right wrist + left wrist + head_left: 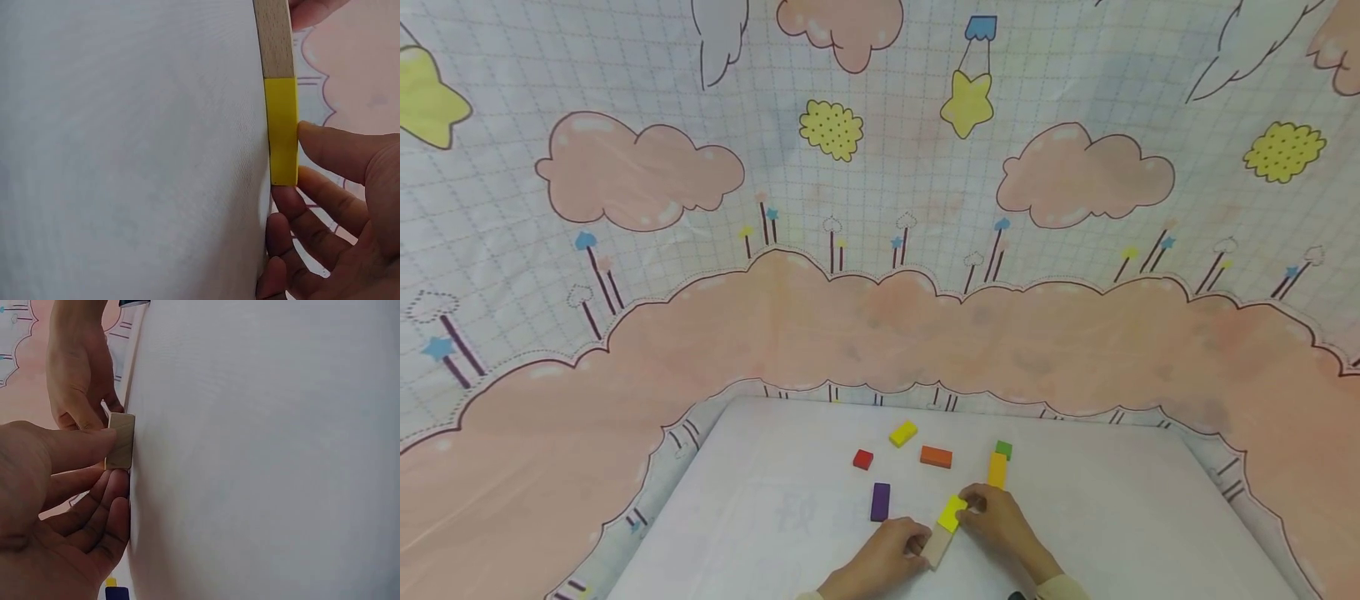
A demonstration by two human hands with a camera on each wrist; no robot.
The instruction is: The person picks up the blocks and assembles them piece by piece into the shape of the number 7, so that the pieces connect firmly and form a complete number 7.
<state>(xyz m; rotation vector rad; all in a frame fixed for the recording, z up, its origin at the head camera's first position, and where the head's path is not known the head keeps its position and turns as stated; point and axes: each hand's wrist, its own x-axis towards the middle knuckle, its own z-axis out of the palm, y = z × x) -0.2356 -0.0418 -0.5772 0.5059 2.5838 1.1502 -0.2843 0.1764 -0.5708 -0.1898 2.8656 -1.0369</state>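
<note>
In the head view my left hand (889,552) pinches a plain wooden block (936,547) between thumb and fingers, low on the white table. Its end meets a bright yellow block (952,513), so the two lie in one slanting row. My right hand (1000,518) holds the far end of that yellow block. Seen from the right wrist, the thumb rests on the yellow block (282,131) and the fingers lie around its end. The left wrist view shows the near end of the wooden block (120,442) under my left thumb.
Just beyond my right hand, an amber block (997,469) touches a green block (1003,450). A purple block (880,502) stands left of the row. Farther back lie a red block (862,459), an orange block (936,457) and another yellow block (903,433). A patterned curtain (880,333) borders the table.
</note>
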